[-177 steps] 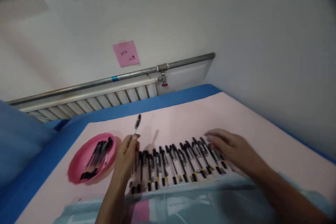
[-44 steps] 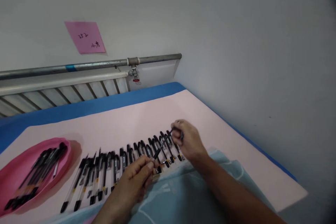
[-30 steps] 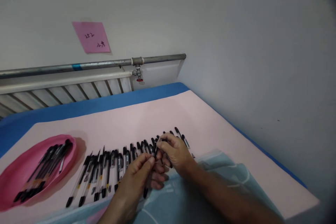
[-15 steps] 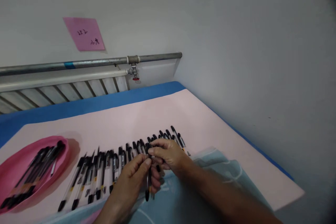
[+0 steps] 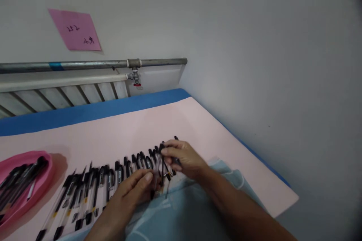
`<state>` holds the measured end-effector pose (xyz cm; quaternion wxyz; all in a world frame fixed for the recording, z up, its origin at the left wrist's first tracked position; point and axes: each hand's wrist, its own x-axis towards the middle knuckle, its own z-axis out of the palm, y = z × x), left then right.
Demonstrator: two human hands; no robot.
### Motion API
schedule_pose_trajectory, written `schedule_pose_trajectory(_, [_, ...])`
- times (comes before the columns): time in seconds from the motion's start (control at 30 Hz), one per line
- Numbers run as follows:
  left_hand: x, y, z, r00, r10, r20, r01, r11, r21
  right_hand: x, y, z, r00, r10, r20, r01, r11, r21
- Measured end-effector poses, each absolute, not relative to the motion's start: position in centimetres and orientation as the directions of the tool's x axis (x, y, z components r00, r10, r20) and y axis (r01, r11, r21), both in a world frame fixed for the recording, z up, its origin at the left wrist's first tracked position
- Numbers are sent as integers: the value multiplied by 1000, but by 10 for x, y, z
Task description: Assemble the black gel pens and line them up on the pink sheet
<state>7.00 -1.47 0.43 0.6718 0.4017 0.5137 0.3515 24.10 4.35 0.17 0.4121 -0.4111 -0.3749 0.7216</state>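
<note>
My left hand is closed round the lower part of a clear pen barrel. Between thumb and fingers, my right hand pinches a black pen cap at the upper end of the barrel. A thin dark rod shows just below the cap, but blur hides whether it is inside the barrel or beside it. Something dark also sits under the right fingers. Around both hands lies a row of black-capped pens, side by side on the pink table cover.
A pink plastic basin at the left holds several pens. Light blue cloth covers the near edge in front of me. Behind the table are a radiator, a pipe and a pink note; a wall stands at the right.
The view has swung right, so the basin and note sit further left. Before, both hands were together on an upright pen; now the right hand is higher and slightly apart from the left.
</note>
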Motion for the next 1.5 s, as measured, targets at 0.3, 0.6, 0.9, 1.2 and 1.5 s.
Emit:
schedule_pose_trajectory(0.3, [67,-9,-4,233,860,-454,-81,482,872,351,98,8,-173,889,-424,22,-427,-904])
schedule_pose_trajectory(0.6, [67,-7,-4,228,849,-477,-90,506,858,335,117,-23,-73,847,-526,337,-475,-813])
schedule_pose_trajectory(0.9, [68,-8,-2,231,858,-459,-55,483,874,318,108,-26,5,909,-417,521,-359,-775])
schedule_pose_trajectory(1.2, [63,-8,-2,266,859,-436,14,449,893,326,87,-13,84,948,-307,631,-289,-720])
schedule_pose_trajectory(1.5, [63,-8,-3,264,854,-449,50,453,890,323,64,-8,30,935,-353,732,-260,-629])
